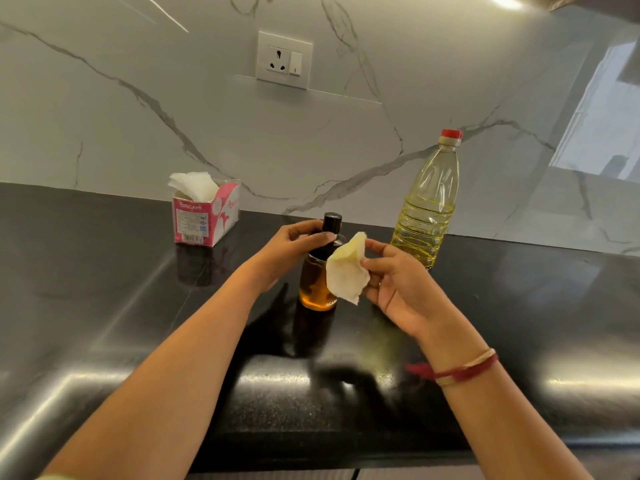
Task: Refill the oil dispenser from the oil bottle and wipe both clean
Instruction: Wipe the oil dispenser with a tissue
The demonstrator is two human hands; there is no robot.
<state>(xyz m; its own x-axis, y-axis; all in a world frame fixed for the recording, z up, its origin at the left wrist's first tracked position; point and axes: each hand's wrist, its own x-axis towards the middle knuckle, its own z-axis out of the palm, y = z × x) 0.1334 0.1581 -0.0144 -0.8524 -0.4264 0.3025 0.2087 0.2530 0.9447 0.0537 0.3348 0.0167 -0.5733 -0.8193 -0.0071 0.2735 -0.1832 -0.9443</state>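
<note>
Two hands at the oil dispenser on the black tabletop

The left hand has its grip curled round the dispenser's black neck. The dispenser stands upright, capped, with amber oil inside. The right hand pinches a folded tissue in its grip just at the dispenser's 3 o'clock side — whether it touches, I cannot tell. The oil bottle, red cap on, stands at 1 o'clock from the dispenser; a tissue box stands at 10 o'clock.

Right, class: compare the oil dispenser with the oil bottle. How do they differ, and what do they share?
The oil dispenser is short, black-capped; the oil bottle is tall, red-capped. The dispenser's oil looks amber, the bottle's pale yellow. The left hand grips the dispenser; the bottle stands untouched. Both stand upright and capped.
</note>
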